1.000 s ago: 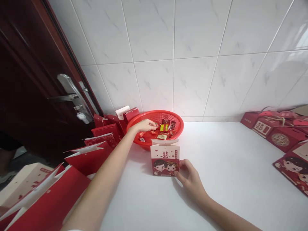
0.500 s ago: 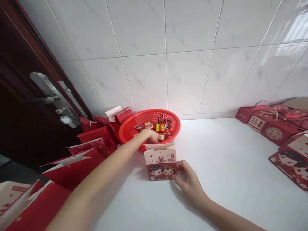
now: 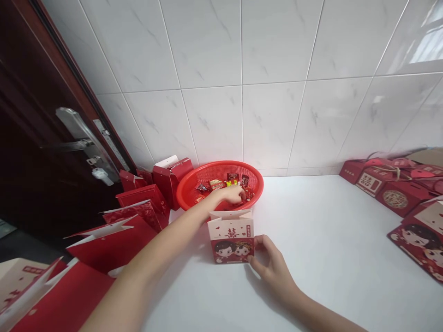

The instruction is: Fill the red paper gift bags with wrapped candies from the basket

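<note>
So the left hand is reaching into a red plastic mesh basket that sits on the white counter against the tiled wall. Its fingers are curled close together down among the wrapped sweets. Can't tell if they're clamped on one, since the hand hides the tips.

Meanwhile the right hand is open beside a paper gift bag, fingers spread apart and thumb at the bag's lower right corner. The bag stands upright on the counter just in front of the basket. Its long axis runs straight up, its open mouth faces up, and its printed front, with a double-happiness mark and cartoon couple, faces the person.

My worry is that light paper bag. With only a thumb at one corner, the left forearm passing just above its top edge could snag a flap and knock it over. A sweet could also miss the narrow mouth and land on the counter.

More red bags stand near the dark door, and red gift boxes sit along the wall on the right.
</note>
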The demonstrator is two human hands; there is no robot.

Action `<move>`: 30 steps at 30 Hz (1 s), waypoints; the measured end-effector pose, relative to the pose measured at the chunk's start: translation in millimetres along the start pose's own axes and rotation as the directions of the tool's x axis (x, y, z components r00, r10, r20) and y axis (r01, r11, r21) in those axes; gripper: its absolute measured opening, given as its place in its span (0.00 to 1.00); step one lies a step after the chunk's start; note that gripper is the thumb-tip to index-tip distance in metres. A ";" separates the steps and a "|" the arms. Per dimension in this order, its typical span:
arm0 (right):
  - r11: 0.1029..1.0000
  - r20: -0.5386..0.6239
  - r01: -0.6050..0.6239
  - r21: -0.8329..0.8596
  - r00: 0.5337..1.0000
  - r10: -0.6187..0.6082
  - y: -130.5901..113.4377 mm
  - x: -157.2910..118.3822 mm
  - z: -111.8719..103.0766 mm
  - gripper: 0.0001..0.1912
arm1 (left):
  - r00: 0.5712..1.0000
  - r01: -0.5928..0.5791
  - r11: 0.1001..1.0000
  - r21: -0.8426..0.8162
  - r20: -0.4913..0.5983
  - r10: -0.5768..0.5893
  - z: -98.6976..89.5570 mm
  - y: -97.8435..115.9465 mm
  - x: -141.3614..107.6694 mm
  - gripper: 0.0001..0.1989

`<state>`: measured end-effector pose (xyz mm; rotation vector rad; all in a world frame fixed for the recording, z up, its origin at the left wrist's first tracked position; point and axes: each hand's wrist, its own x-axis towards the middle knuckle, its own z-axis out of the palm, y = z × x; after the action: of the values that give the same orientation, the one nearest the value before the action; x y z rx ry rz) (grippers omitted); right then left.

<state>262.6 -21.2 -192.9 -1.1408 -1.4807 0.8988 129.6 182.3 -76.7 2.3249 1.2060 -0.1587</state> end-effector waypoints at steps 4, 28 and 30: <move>1.000 0.009 -0.013 -0.011 1.000 0.013 1.6 -0.4 -0.3 0.06 | 0.990 0.045 0.983 -0.179 -0.122 -0.067 0.1 -3.5 3.1 0.22; 0.999 0.031 -0.031 0.008 0.999 0.031 0.5 0.6 -0.8 0.09 | 0.921 0.056 0.842 -0.537 -0.297 -0.251 -15.8 -7.1 -10.8 0.14; 0.999 0.037 -0.034 0.006 0.999 0.034 1.5 0.5 -0.6 0.10 | 0.911 0.105 0.915 -0.390 -0.330 -0.246 -14.7 -9.4 -10.4 0.19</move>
<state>263.4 -20.4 -194.0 -1.1533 -1.4906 0.9520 114.0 186.3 -64.3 1.9638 1.4868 0.4355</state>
